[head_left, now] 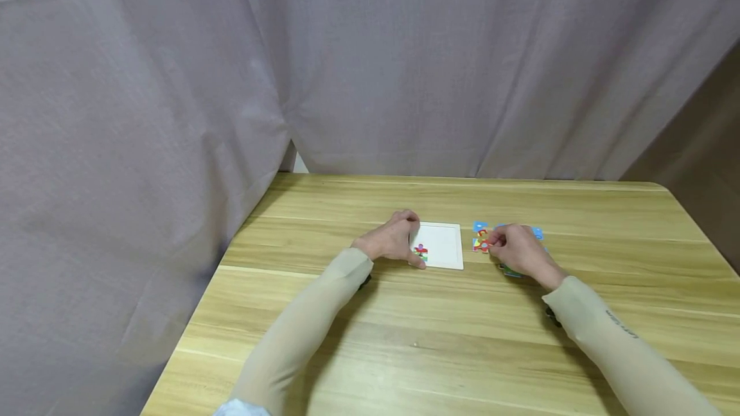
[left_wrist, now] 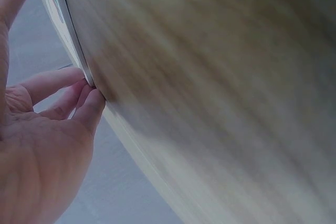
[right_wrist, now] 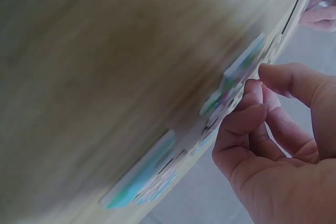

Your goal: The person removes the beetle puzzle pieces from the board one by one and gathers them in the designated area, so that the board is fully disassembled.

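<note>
A white puzzle tray (head_left: pixel 440 246) lies flat on the table, with a red, green and purple puzzle piece (head_left: pixel 421 252) in its lower left corner. My left hand (head_left: pixel 396 237) holds the tray by its left side, fingers at the far corner and thumb at the near edge. In the left wrist view, fingertips (left_wrist: pixel 86 85) press against the tray's rim. To the right of the tray, my right hand (head_left: pixel 520 249) pinches a red and yellow puzzle piece (head_left: pixel 481 244) between thumb and fingers. The right wrist view mostly hides that piece behind the fingertips (right_wrist: pixel 253 87).
Several loose puzzle pieces lie around and beneath the right hand, including a blue piece (head_left: pixel 480 226), another blue one (head_left: pixel 537 233) and a green one (head_left: pixel 511 271). Grey curtains (head_left: pixel 393 82) hang behind the wooden table (head_left: pixel 405 352) and along its left side.
</note>
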### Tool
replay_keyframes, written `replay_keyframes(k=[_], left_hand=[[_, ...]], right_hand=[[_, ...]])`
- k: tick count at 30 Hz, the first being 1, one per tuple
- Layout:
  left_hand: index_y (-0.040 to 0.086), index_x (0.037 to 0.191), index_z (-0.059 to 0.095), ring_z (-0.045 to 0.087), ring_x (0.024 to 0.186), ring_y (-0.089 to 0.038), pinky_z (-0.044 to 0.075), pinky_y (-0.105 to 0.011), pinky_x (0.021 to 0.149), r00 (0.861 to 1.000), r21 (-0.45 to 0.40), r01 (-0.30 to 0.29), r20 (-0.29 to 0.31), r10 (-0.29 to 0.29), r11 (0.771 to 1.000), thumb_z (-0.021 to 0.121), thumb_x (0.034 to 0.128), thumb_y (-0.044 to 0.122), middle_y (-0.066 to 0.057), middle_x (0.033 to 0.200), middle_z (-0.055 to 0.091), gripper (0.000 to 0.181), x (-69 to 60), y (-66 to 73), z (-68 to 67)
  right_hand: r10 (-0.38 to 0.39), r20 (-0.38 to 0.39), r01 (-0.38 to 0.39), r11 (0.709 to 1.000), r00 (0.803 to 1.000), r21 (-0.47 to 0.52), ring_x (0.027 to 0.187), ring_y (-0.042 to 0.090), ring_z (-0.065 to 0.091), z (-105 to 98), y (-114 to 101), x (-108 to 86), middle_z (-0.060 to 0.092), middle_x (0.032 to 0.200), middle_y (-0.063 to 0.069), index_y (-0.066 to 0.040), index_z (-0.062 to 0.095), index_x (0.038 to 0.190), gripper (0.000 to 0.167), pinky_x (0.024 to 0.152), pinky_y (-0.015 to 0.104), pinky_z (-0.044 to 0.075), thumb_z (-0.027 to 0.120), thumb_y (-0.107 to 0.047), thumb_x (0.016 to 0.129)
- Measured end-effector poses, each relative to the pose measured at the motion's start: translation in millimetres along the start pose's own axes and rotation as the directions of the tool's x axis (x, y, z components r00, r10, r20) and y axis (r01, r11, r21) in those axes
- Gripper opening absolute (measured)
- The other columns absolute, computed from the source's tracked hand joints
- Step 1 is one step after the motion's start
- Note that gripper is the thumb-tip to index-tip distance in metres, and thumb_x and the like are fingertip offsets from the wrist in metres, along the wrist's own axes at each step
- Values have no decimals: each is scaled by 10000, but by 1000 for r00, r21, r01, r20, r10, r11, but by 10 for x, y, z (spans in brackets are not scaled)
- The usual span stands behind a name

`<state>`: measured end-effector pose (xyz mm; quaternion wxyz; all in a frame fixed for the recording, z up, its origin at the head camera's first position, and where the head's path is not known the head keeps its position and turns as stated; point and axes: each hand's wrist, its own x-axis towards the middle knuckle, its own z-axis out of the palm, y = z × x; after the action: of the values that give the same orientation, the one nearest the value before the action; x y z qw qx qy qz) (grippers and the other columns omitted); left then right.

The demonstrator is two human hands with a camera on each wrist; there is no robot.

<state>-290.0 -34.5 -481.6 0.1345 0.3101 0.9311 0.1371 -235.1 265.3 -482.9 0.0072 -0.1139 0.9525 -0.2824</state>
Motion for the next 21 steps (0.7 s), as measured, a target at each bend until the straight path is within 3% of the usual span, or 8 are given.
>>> replay_keyframes(k=[9,17,21], left_hand=[[50,1484,638,379,1572,-234,425,-309,1293,1000,-9,3,8,-3,1000,935,847,509,-66,1691,428,840,-2,-7,5],[73,1303,719,408,1548,-242,446,-307,1274,1000,-11,-11,-14,11,1000,951,830,497,-72,1666,458,676,-7,-2,4],[67,1368,698,403,1549,-240,455,-307,1265,1000,-2,-7,-13,7,1000,946,832,512,-65,1666,455,739,-3,-6,5]], right_hand=[[20,17,-20,1000,1000,-10,749,152,584,-2,23,20,716,802,64,-19,763,904,53,706,280,460,720,-5,932],[35,26,-35,999,999,-24,766,159,584,-7,7,41,708,809,58,-30,751,897,56,729,297,470,719,-22,942],[37,29,-37,999,999,-24,760,159,574,-7,15,46,698,803,54,-33,747,893,61,723,294,461,721,-34,948]])
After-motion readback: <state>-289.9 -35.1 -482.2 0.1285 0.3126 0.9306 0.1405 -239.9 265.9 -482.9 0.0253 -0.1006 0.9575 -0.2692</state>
